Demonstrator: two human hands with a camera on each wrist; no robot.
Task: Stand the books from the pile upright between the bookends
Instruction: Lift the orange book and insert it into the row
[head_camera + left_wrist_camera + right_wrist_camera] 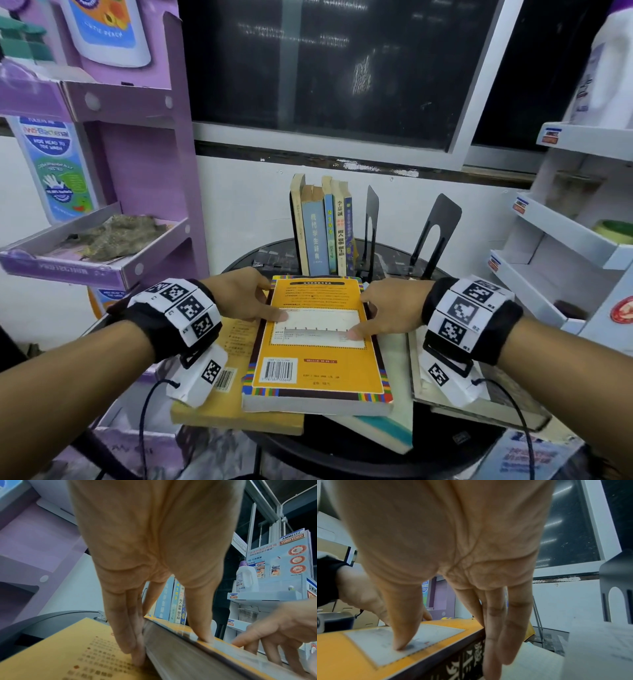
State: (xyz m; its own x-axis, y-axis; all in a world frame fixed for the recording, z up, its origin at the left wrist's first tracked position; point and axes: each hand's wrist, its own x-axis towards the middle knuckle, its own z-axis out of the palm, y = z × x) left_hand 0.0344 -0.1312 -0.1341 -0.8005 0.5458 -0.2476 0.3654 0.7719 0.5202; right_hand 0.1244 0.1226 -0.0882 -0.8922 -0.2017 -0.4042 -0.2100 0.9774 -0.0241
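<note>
A: Gripping from both long sides seems the right approach. Left hand (239, 294) has its thumb flat on the cover and its fingers (126, 635) run down the page edge of the orange book (318, 342); right hand (390, 308) mirrors it, thumb on the white panel, fingers (501, 628) down the dark patterned spine.

B: Noted. Are the fingertips under the book?

A: Cannot tell; the lowest joints are blurred in both wrist views. Probably just at the bottom edge. My advice: get them fully beneath before lifting, then rotate the book spine-outward so it stands like the others.

B: Where does it sit now?

A: Flat, back cover up, on top of the pile (236, 411) at the near side of the round table (342, 448). Target is behind it: standing books (323, 233) lean on the left bookend; the gap lies between them and the middle bookend (371, 222). A further bookend (435, 233) stands to the right.

B: Appearance of the book?

A: Thick paperback, orange cover with multicoloured border, barcode near the bottom, white printed panel mid-cover. Heavy block of pages; two-handed carry looks sensible, as one hand might let it sag open.
</note>
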